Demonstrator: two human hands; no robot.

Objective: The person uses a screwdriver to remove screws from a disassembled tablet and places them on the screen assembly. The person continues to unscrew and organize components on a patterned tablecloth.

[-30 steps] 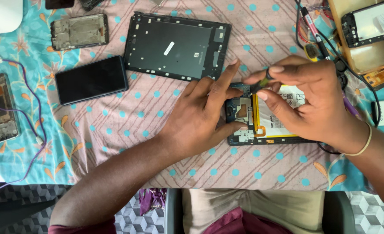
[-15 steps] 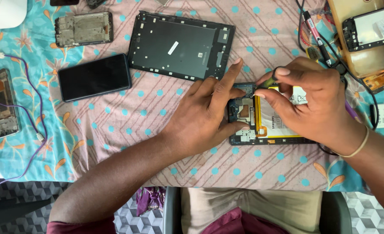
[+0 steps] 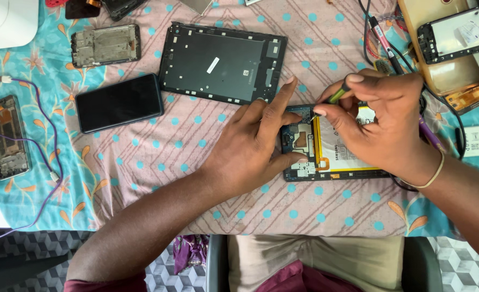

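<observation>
Left hand: the left hand (image 3: 250,148) lay flat and spread on the cloth, fingers extended, pressing on the left end of the opened phone (image 3: 331,146); it gripped nothing, thumb resting along the phone's lower left corner
Right hand: the right hand (image 3: 380,121) was curled closed around a thin green-handled tool (image 3: 337,97), pinched between thumb and forefinger, its tip touching the phone's upper left part near the circuit board
Opened phone: it lay back-off on the pink dotted tablecloth (image 3: 185,162), right of centre, between the two hands; a white battery with an orange edge filled its middle, dark board parts showed at its left end
Tablet back frame: a large dark tablet frame (image 3: 220,62) lay just above the left hand, tilted slightly, the forefinger tip close to its lower right corner
Black phone: a black phone with a dark screen (image 3: 119,103) lay face up to the left, well apart from the hands
Other parts: a grey phone frame (image 3: 105,46) sat above the black phone; another stripped phone (image 3: 7,138) lay at the far left on the blue flowered cloth beside a purple cable (image 3: 50,140)
Right edge: a further phone (image 3: 456,32) rested on a tan box at top right, near dark cables
</observation>
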